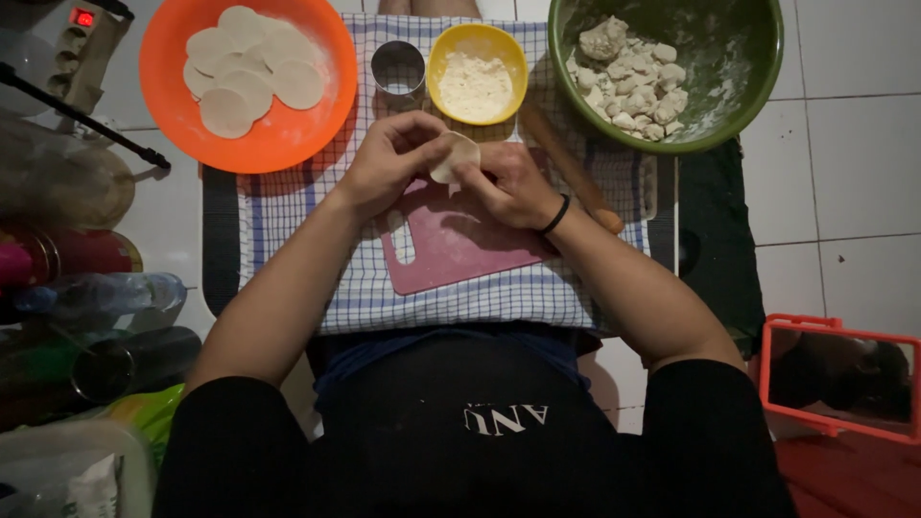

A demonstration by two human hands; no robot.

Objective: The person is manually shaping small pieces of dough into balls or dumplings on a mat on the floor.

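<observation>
**Both hands press one round of dough over a pink cutting board**

White floor tiles (844, 144) surround a low surface covered by a blue-and-white checked cloth (288, 206), seen from the head camera looking straight down. On the cloth lies a pink cutting board (460, 254). Above the board's far edge, the left hand (389, 158) and the right hand (508, 184) meet, fingers curled in, pinching a small pale dough round (455, 156) between them. The round is lifted off the board, held at its edges by both hands. A black band (556, 215) circles the right wrist.

Beyond the hands, a yellow bowl (477, 38) holds white flour, and a metal ring cutter (397, 69) stands just beside it to the left. Further left, an orange plate (288, 134) carries several flat dough discs (251, 67). At the far right, a green bowl (729, 58) dusted with flour holds a heap of dough lumps (633, 82). A wooden rolling pin (566, 163) lies slanted between the green bowl and the right hand. Bottles (106, 293) lie at the left edge, and a red-framed mirror (839, 376) sits at the lower right.
</observation>
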